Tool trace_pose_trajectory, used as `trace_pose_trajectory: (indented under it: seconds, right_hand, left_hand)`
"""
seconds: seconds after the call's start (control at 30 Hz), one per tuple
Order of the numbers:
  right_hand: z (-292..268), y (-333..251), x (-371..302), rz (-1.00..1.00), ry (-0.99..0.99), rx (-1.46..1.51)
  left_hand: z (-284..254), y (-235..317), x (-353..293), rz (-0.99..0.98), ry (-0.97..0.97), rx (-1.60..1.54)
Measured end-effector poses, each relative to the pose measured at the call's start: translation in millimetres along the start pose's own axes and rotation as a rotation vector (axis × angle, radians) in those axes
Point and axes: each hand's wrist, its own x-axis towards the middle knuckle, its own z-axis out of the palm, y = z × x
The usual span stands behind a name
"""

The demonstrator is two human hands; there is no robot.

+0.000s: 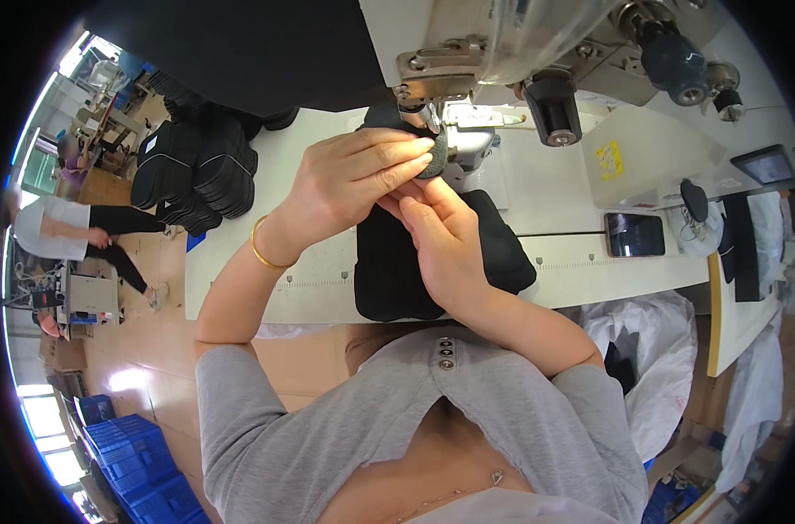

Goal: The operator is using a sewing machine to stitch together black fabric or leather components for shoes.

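At the sewing machine's presser foot (pixel 419 115), both of my hands meet over a small dark grey fabric piece (pixel 436 157) with a rounded edge. My left hand (pixel 345 179) comes from the left, its fingertips closed on the top of the piece. From below, my right hand (pixel 445 240) reaches up with its thumb and fingers closed on the piece's lower edge; some of those fingertips are hidden behind the left hand. Black fabric pieces (pixel 388 271) lie flat under my hands, close to the table's front edge.
Stacks of black padded pieces (pixel 196 170) stand at the table's left. A phone (pixel 635 235) lies on the white table (pixel 572 284) at right, by the machine body (pixel 659 157). A white bag (pixel 650 349) hangs at the lower right. Another person (pixel 57 229) walks at far left, above blue crates (pixel 140 454).
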Motion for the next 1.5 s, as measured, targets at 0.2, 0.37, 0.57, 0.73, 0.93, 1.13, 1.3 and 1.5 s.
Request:
trace_pose_trajectory:
  seconds: [0.2,0.37,0.57,0.73,0.93,1.13,1.3,1.5]
  right_hand:
    - [-1.6,-2.0,7.2,-0.001,0.044,0.057]
    - [1.1,-3.1,12.1,0.017,0.038,0.062]
    - [-1.2,-3.0,13.9,-0.001,0.048,0.022]
    - [0.6,-2.7,13.7,0.02,0.073,0.045]
    - [-2.0,-6.3,11.9,0.043,0.084,0.054]
    - [-4.9,-6.0,8.5,0.03,0.107,-0.005]
    - [-8.5,1.5,11.9,-0.02,0.108,-0.082]
    - [-15.1,11.8,21.7,0.015,0.111,-0.354]
  left_hand:
    - [5.9,-4.2,1.4,-0.004,0.023,0.001]
    - [13.1,-6.7,3.1,0.013,0.1,0.079]
    - [16.0,-4.1,6.6,-0.01,0.12,0.164]
    - [20.6,2.8,8.1,-0.032,0.118,0.3]
    - [16.7,14.6,16.4,-0.051,0.06,0.363]
    - [14.2,22.5,24.4,-0.101,0.006,0.358]
    - [9.7,25.9,31.0,-0.242,-0.012,0.254]
    - [7.4,28.1,33.7,-0.336,-0.044,0.194]
